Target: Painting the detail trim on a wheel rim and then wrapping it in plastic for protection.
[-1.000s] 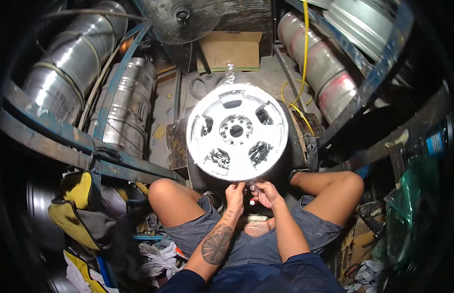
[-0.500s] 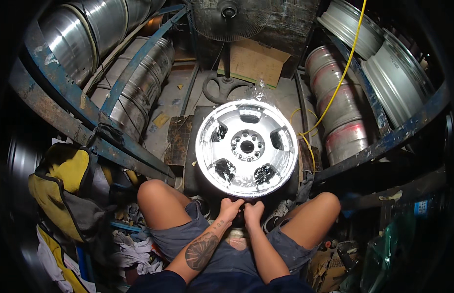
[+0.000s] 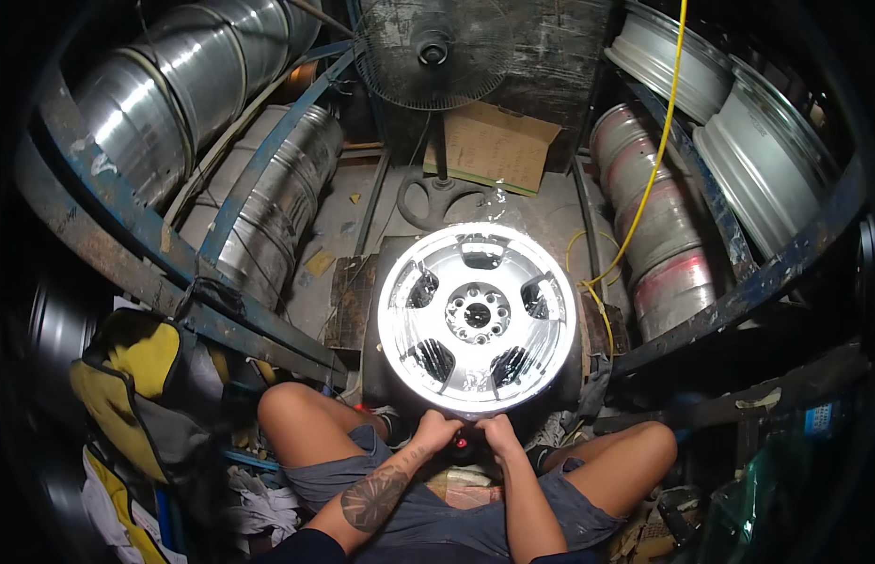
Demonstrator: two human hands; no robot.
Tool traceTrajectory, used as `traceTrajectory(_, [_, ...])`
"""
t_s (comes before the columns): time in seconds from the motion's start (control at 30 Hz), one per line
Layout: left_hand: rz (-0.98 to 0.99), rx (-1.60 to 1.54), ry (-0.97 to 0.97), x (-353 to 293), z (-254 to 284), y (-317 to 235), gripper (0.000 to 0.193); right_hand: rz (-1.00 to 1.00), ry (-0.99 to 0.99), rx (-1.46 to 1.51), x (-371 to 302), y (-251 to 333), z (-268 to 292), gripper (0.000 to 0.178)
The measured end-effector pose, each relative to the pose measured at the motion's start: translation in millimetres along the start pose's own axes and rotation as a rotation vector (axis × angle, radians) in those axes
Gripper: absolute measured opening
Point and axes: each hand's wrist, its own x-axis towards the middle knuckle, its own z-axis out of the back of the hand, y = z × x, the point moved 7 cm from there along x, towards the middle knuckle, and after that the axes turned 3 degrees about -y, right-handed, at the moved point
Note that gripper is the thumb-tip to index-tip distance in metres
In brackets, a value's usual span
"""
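Observation:
A silver wheel rim (image 3: 477,367) with several cut-out openings lies face up in front of me, between my knees. Its glossy surface glares, and a wisp of what looks like clear film (image 3: 498,199) stands past its far edge. At the near edge, my left hand (image 3: 439,431) is closed with its fingers curled toward the rim. Beside it, a small gap away, my right hand (image 3: 496,435) is closed too. What the fingers pinch is too small to make out. A small red light (image 3: 462,443) glows on something dark between the hands.
Racks of silver rims (image 3: 268,207) stand at the left, and more rims (image 3: 762,160) at the right. A fan (image 3: 435,56) and a cardboard piece (image 3: 494,141) are beyond. A yellow cord (image 3: 649,188) hangs on the right. A yellow and grey bag (image 3: 127,376) sits at left.
My hands have drawn slightly apart, and the red light now shows between them. The film wisp beyond the rim looks smaller. The whole scene sits lower in the picture.

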Motion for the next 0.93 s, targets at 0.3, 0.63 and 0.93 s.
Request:
traceTrajectory(0.3, [-0.445,0.806,0.849,-78,20,-152,0.051,0.236,-0.456,-0.963,-75,165,83,0.044])
traceTrajectory(0.63, [-0.252,0.631,-0.611,101,217,-192,0.070,0.178,-0.369,-0.618,70,200,185,0.047])
traceTrajectory(0.93, [0.254,0.100,-0.376,159,195,-148,0.099,0.018,-0.396,-0.319,105,209,148,0.064])
